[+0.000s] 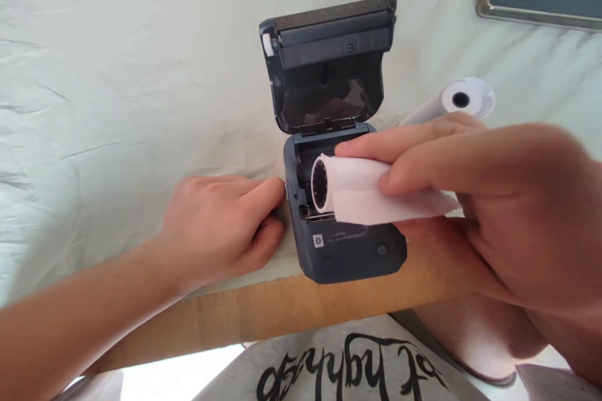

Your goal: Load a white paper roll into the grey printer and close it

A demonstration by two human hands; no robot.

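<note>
The paper roll is over the open bay of the printer, its hollow end facing left and a loose flap hanging across the bay's front edge. Whether it touches the bay floor cannot be told. A narrow gap shows between the roll's end and the bay's left wall. The right hand pinches the roll from the right, covering the printer's right edge. The left hand, fingers curled in, touches the printer's left side; whether it grips anything there cannot be told. The lid stands raised at the back edge. The printer's front overhangs the wooden edge. Beyond the right hand lies a second roll, partly hidden. Cloth stretches broadly left of the lid.
</note>
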